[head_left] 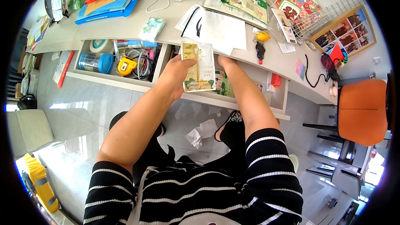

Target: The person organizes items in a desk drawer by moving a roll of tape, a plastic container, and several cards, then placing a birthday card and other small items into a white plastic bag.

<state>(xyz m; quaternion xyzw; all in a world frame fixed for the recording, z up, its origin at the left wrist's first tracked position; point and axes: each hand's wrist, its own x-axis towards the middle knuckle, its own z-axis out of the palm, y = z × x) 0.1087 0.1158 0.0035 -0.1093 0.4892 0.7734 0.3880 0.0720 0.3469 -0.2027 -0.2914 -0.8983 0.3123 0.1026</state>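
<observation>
My left hand is closed on a flat gold-and-white packet, thumb on its face, held above a pulled-out desk drawer. The packet hides part of that drawer. My right hand reaches into the back of the same drawer, under the desktop's edge. Its fingers are out of sight behind the packet and the desk edge, so I cannot tell what they touch. A green and pink packet lies in this drawer, close to my right wrist. Farther right in it is a small red-and-white box.
The left drawer, also pulled out, holds a yellow tape measure, a coiled grey cable and a blue-lidded jar. Papers, a tissue pack and blue folders lie on the desk. Crumpled paper is on the floor.
</observation>
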